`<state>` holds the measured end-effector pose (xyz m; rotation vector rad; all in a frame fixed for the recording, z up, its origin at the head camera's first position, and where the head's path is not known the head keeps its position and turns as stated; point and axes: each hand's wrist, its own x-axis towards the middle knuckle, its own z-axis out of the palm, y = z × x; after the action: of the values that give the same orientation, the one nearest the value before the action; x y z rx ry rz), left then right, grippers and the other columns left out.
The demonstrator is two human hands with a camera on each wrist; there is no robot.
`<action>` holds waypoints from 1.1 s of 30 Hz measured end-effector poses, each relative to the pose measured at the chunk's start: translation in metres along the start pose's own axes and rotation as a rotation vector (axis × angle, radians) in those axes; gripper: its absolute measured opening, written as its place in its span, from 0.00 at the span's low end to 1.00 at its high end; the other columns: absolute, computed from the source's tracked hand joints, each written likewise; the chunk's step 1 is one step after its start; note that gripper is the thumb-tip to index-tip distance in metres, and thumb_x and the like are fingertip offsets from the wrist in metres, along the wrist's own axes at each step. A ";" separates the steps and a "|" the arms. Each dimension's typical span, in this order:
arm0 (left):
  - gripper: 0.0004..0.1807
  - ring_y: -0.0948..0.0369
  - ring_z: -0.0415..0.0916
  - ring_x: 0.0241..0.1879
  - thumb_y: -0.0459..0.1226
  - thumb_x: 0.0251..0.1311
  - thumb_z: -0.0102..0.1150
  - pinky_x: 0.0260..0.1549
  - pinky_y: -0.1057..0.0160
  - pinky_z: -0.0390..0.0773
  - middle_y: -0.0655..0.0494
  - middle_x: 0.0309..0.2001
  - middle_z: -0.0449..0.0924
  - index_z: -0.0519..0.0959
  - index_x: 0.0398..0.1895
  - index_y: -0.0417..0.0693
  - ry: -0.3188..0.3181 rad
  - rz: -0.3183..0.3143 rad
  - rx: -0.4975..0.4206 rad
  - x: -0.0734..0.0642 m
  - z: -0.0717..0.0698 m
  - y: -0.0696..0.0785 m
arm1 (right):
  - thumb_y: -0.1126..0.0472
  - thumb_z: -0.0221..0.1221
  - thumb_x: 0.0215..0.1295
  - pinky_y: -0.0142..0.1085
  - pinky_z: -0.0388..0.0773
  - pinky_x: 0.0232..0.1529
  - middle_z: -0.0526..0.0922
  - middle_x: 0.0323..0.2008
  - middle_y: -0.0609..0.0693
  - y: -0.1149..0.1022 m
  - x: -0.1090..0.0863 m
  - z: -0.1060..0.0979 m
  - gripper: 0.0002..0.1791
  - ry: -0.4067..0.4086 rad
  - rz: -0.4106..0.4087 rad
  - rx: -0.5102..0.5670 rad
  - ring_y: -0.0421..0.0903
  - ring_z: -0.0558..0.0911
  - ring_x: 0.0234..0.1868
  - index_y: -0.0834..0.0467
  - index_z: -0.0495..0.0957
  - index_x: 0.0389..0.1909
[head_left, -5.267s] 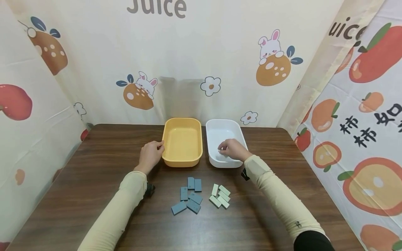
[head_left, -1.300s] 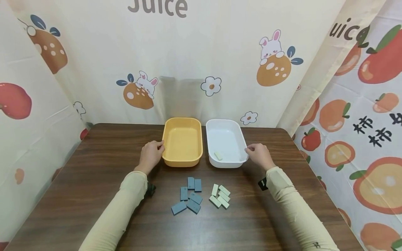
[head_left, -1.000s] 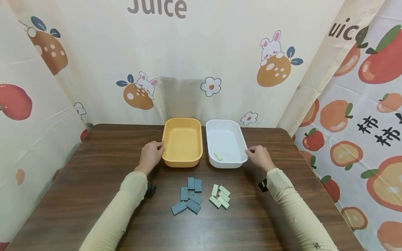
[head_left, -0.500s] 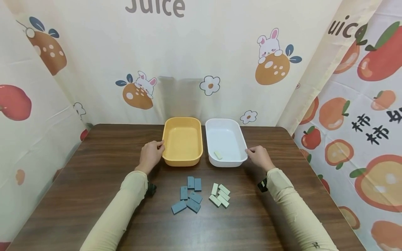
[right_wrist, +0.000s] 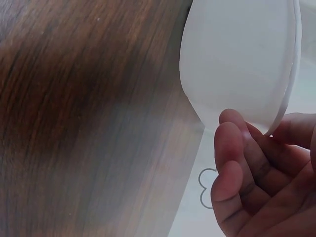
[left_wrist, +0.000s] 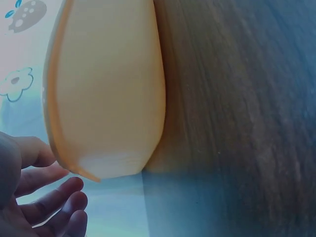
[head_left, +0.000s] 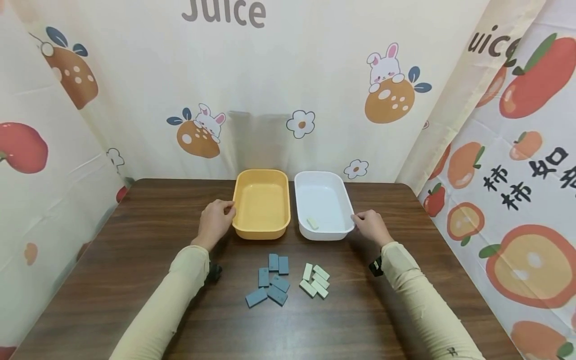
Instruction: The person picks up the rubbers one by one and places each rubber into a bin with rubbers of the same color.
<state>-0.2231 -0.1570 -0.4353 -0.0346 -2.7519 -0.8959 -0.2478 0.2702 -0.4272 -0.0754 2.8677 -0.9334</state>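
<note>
The left hand (head_left: 215, 222) pinches the left rim of a yellow plastic tray (head_left: 262, 234), thumb and forefinger at the edge. In the left wrist view its other fingers (left_wrist: 76, 200) curl loosely below the tray's end. On the other side, the right hand (head_left: 372, 225) grips the right rim of a white plastic tray (head_left: 325, 236) between thumb and fingers, as the right wrist view shows close up. One small pale green block (head_left: 312, 223) lies inside the white tray near its front. The inside of the yellow tray shows only its bare floor.
Several blue-grey rectangular blocks (head_left: 280, 283) lie loosely grouped on the dark wooden table (head_left: 216, 320), in front of the yellow tray. Beside them is a cluster of several pale green blocks (head_left: 320, 281). A printed curtain (head_left: 265, 75) stands right behind both trays.
Some five seconds ago the right hand was inside the white tray; it has since moved right onto the rim, leaving a pale green block visible inside. The left hand has stayed at the yellow rim.
</note>
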 end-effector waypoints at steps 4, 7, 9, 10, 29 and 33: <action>0.17 0.43 0.76 0.48 0.38 0.65 0.53 0.50 0.44 0.73 0.39 0.50 0.82 0.83 0.51 0.39 -0.003 0.024 0.009 -0.002 -0.003 0.005 | 0.57 0.48 0.74 0.34 0.70 0.27 0.84 0.28 0.62 0.000 0.001 0.000 0.20 0.006 0.003 -0.006 0.44 0.76 0.25 0.66 0.84 0.32; 0.17 0.43 0.75 0.47 0.38 0.64 0.54 0.49 0.44 0.73 0.38 0.50 0.82 0.83 0.50 0.39 0.000 0.050 0.016 -0.004 -0.004 0.008 | 0.57 0.48 0.74 0.34 0.69 0.26 0.83 0.28 0.62 0.000 0.001 0.001 0.21 0.013 -0.002 -0.011 0.44 0.75 0.25 0.66 0.83 0.30; 0.16 0.43 0.75 0.46 0.37 0.64 0.54 0.48 0.44 0.73 0.38 0.49 0.82 0.83 0.50 0.39 0.001 0.062 0.015 -0.005 -0.005 0.010 | 0.57 0.48 0.74 0.34 0.68 0.26 0.83 0.27 0.62 -0.001 0.001 0.001 0.21 0.018 -0.004 -0.012 0.44 0.74 0.24 0.65 0.83 0.29; 0.16 0.44 0.74 0.45 0.37 0.64 0.55 0.47 0.45 0.73 0.38 0.49 0.82 0.83 0.50 0.39 -0.002 0.068 0.015 -0.006 -0.005 0.010 | 0.57 0.48 0.74 0.34 0.68 0.25 0.83 0.27 0.62 -0.001 0.001 0.001 0.21 0.017 -0.005 -0.013 0.44 0.74 0.24 0.65 0.82 0.28; 0.14 0.49 0.78 0.45 0.38 0.63 0.58 0.44 0.48 0.78 0.44 0.46 0.83 0.85 0.47 0.43 -0.072 0.215 -0.056 -0.020 0.000 0.031 | 0.57 0.49 0.74 0.34 0.68 0.26 0.83 0.27 0.63 -0.002 -0.001 0.000 0.20 0.022 -0.001 -0.018 0.45 0.74 0.24 0.66 0.83 0.30; 0.13 0.51 0.77 0.44 0.38 0.63 0.60 0.44 0.50 0.80 0.47 0.47 0.82 0.84 0.48 0.44 -0.112 0.211 -0.070 -0.023 0.001 0.032 | 0.57 0.48 0.74 0.34 0.68 0.26 0.82 0.27 0.62 -0.002 -0.001 0.001 0.20 0.007 0.014 -0.009 0.45 0.74 0.25 0.66 0.83 0.33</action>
<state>-0.1983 -0.1288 -0.4228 -0.3912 -2.7501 -0.9571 -0.2470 0.2683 -0.4268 -0.0529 2.8757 -0.9199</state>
